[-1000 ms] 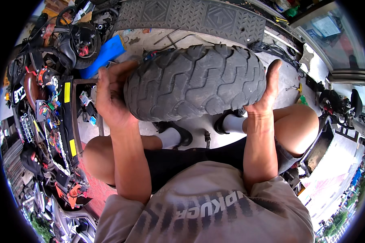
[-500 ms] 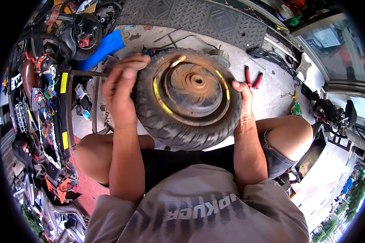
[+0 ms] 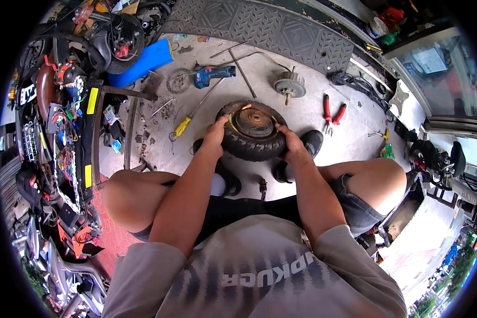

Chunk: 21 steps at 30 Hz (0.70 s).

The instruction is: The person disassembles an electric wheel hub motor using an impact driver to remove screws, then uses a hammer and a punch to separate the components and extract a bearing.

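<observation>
A small wheel [image 3: 254,148] with a knobbly black tyre and a rusty hub sits low between my feet, face up and slightly tilted. My left hand [image 3: 215,135] grips its left side, thumb on the upper sidewall. On the opposite side my right hand [image 3: 293,144] holds the tyre, its thumb near the rim. Fingers under the tyre are hidden. Yellow marks show around the rim, and a short pale piece lies at its far edge.
Beyond the wheel lie a blue power tool [image 3: 214,77], a thin metal rod [image 3: 243,73] and a round grey metal part [image 3: 289,85]. A yellow-handled screwdriver [image 3: 183,126] is at left, red-handled pliers [image 3: 333,114] at right. A dark metal frame [image 3: 127,132] stands left.
The wheel has moved down and away from me, from close to my chest to near the floor. My left hand, formerly spread beside the tyre, now grips it.
</observation>
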Tool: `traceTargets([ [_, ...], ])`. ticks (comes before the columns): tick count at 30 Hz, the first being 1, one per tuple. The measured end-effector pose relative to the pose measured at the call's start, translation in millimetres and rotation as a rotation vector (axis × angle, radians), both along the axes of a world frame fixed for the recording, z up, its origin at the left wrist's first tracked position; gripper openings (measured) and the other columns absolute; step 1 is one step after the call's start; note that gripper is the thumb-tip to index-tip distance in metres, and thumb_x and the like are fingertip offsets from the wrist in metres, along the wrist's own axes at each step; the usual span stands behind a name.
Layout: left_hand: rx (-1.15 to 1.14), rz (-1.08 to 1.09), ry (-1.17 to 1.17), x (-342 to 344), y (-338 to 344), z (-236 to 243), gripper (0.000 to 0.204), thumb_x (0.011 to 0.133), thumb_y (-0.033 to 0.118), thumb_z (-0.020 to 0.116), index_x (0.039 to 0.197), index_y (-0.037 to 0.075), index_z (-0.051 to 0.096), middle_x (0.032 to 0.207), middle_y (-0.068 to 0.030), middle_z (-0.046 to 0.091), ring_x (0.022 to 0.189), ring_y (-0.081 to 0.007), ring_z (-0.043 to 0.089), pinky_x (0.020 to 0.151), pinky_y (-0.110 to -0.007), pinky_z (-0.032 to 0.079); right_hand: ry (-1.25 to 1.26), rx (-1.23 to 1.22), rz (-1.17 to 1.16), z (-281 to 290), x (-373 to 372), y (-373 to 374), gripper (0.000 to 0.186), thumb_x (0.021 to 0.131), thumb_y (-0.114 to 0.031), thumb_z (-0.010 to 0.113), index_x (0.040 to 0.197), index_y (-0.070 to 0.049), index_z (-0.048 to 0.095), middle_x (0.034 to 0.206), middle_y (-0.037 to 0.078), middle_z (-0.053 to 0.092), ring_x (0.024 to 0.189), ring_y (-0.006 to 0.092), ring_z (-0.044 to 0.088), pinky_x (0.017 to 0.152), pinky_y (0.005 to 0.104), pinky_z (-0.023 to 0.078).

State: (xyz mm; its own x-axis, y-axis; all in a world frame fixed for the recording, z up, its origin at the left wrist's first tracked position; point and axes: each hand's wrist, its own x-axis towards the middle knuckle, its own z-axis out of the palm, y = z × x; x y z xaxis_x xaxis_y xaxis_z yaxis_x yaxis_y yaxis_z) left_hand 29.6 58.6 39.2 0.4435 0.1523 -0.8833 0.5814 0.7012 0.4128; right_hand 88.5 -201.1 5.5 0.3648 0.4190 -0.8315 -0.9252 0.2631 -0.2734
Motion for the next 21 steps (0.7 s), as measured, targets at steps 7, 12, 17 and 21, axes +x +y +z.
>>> traceTargets([
  [7,-0.011,-0.057,0.205,-30,1,5,0.065,0.091,0.051,0.064,0.144,0.015,0.055,0.140,-0.0157,0.062,0.125,-0.0372,0.061,0.103,-0.063,0.046,-0.168,-0.080,0.130,-17,6,6,0.046,0.096,-0.033,0.073,0.131,-0.004,0.064,0.113,0.011,0.076,0.101,0.0249,0.074,0.097,0.0424,0.058],
  [12,0.001,-0.123,0.283,-30,-4,5,0.081,0.089,0.056,0.066,0.155,0.012,0.046,0.154,-0.0191,0.047,0.135,-0.0458,0.050,0.111,-0.066,0.038,-0.261,-0.330,0.106,-55,7,5,0.058,0.091,-0.034,0.078,0.135,-0.001,0.058,0.124,0.014,0.070,0.109,0.0320,0.068,0.094,0.0425,0.055],
  [17,0.200,-0.224,0.265,-20,-15,1,0.075,0.089,0.055,0.069,0.146,0.009,0.055,0.151,-0.0168,0.051,0.129,-0.0394,0.055,0.108,-0.060,0.042,-0.447,-0.542,0.251,-50,8,13,0.072,0.090,-0.040,0.076,0.142,0.004,0.052,0.133,0.022,0.066,0.119,0.0367,0.065,0.102,0.0459,0.051],
  [21,0.492,-0.335,-0.141,14,-23,47,0.051,0.094,0.040,0.069,0.129,0.003,0.069,0.128,-0.0130,0.070,0.111,-0.0248,0.065,0.100,-0.040,0.049,-0.668,-0.952,0.435,-63,19,18,0.074,0.087,-0.044,0.074,0.142,0.002,0.058,0.133,0.030,0.065,0.124,0.0414,0.064,0.104,0.0457,0.050],
])
